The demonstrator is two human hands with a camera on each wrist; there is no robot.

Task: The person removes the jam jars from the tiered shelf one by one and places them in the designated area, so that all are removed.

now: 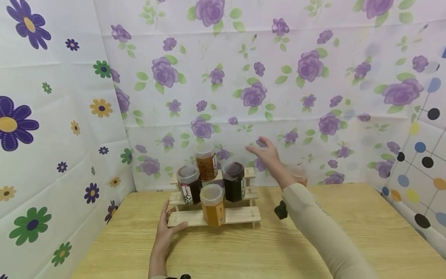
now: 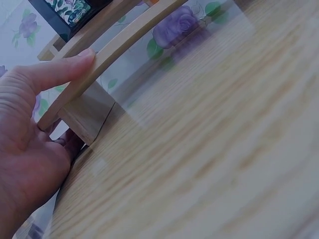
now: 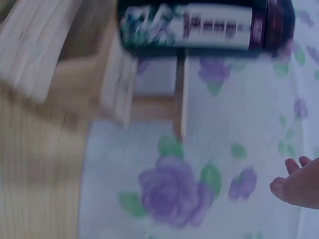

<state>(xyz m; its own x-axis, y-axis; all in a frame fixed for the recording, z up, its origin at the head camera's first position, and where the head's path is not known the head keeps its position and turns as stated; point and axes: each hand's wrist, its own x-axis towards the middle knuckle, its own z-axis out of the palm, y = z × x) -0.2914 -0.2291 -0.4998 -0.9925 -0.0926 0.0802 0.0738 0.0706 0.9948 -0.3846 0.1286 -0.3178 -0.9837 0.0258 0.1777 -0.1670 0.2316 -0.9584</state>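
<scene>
One grip: left hand (image 1: 165,229) pinches left end of rack (image 1: 242,216), thumb (image 2: 65,69) on top; right hand (image 1: 271,157) spread, holding nothing. We count four jars (image 1: 207,166) on rack. Left-hand tug could tip front jar (image 1: 213,210); lowered right sleeve (image 1: 317,223) could knock fifth jar (image 1: 300,173) behind it.

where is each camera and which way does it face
Head: on the head, facing forward and down at the rack; left hand, right hand show.
Left wrist: worn there, facing the rack's end; left hand shows.
Right wrist: worn there, facing the rack and dark jar; part of right hand shows.
Both wrist views share the rack.
</scene>
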